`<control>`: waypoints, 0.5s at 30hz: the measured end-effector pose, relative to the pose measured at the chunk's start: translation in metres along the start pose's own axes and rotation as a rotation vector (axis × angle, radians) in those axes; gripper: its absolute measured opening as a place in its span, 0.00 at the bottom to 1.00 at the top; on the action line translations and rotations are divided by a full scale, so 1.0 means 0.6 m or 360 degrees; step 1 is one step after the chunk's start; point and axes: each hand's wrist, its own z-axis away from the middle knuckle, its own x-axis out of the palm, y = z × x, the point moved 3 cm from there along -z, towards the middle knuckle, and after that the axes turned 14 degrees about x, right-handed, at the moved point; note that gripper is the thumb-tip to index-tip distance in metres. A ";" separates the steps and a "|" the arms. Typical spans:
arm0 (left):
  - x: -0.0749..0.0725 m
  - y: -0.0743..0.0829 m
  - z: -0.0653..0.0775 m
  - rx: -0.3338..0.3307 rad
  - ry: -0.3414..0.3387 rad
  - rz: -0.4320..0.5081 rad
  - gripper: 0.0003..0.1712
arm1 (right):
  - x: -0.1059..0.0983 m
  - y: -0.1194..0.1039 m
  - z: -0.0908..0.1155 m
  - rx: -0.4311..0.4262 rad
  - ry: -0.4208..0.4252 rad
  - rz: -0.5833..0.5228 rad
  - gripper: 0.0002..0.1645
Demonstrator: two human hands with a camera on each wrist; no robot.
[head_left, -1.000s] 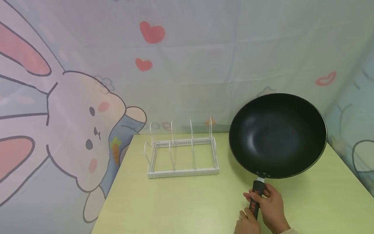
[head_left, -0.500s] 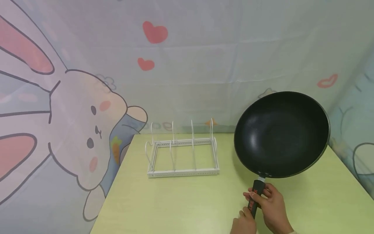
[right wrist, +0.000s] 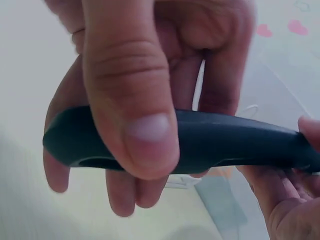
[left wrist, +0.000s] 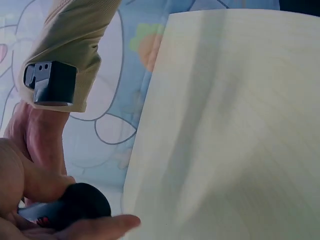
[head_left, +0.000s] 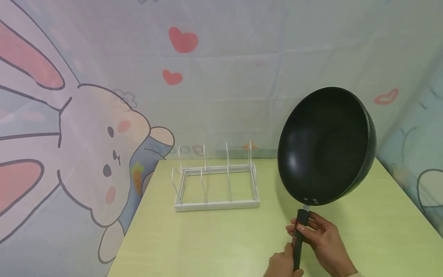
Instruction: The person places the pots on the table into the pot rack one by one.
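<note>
A black wok (head_left: 322,150) is held up over the right part of the table, its bowl tilted so the inside faces left and toward me, and the right outer wall shows. My left hand (head_left: 282,263) grips the lower end of its black handle (head_left: 300,231). Higher on the handle, close to the bowl, my right hand (head_left: 327,240) pinches it. In the right wrist view the thumb (right wrist: 145,100) presses across the handle with the other fingers behind. The left wrist view catches the handle's end (left wrist: 82,202) among fingers at the lower left.
Left of the wok, a white wire rack (head_left: 216,206) with several upright loops stands on the pale yellow-green table (head_left: 207,246). A cloth backdrop (head_left: 235,77) printed with a rabbit and hearts hangs behind the table. The table's right edge runs beyond the wok.
The wok has risen and turned about its handle, so its bowl looks narrower and its right outer side shows. The handle's lower end and my left hand have shifted left. The rack stays put.
</note>
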 end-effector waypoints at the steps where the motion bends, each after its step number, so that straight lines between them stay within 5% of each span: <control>1: -0.004 -0.001 0.001 0.0037 0.0016 0.0064 0.19 | 0.000 -0.002 0.000 0.0001 -0.0027 -0.0010 0.20; 9: -0.025 -0.010 0.014 0.0300 0.0033 0.0423 0.25 | 0.008 -0.011 0.000 -0.0026 -0.0062 -0.0073 0.23; 15: -0.035 -0.021 0.025 0.0272 0.0021 0.0588 0.28 | 0.027 -0.015 -0.002 -0.0033 0.0008 -0.0083 0.24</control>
